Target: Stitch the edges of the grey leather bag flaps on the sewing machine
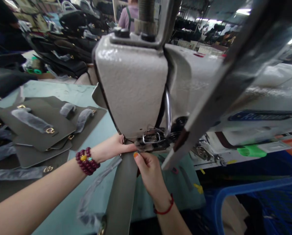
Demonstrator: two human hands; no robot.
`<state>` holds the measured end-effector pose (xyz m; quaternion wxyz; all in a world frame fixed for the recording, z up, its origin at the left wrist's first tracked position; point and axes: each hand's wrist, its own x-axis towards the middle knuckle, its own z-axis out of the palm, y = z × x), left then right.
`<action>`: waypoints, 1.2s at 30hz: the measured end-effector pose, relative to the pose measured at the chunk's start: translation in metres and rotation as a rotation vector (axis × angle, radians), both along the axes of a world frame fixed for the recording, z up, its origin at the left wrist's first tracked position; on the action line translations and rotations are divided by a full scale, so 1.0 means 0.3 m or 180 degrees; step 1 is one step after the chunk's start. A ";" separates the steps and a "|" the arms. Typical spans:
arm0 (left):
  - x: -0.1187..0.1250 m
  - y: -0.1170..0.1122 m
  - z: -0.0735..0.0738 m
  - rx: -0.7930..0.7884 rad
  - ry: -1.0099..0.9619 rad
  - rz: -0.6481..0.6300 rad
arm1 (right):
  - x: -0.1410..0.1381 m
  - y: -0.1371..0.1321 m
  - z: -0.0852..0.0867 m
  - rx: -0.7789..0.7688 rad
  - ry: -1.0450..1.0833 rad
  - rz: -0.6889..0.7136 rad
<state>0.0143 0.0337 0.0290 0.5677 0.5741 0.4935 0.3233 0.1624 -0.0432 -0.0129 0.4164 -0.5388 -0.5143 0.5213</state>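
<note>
A grey-brown bag panel runs from the bottom edge up to the needle area of a sewing machine. My left hand grips the panel's far end, thumb stretched over the top; its other fingers are partly hidden behind the edge. My right hand pinches the panel's right edge just below the presser foot, thumb and forefinger together. A plastic-wrapped handle hangs along the panel's left side. The needle and the stitch line are hidden by the machine head and my fingers.
Several similar bag panels with wrapped handles and gold rings lie piled at left on the green tabletop. A blue basket stands at lower right. A blurred metal bar crosses the right foreground. Behind, a person is near black bags.
</note>
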 end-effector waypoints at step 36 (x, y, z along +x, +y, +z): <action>-0.121 -0.334 -0.292 -0.0131 -0.0006 0.0497 | 0.074 -0.094 -0.018 -0.0133 -0.0347 0.0347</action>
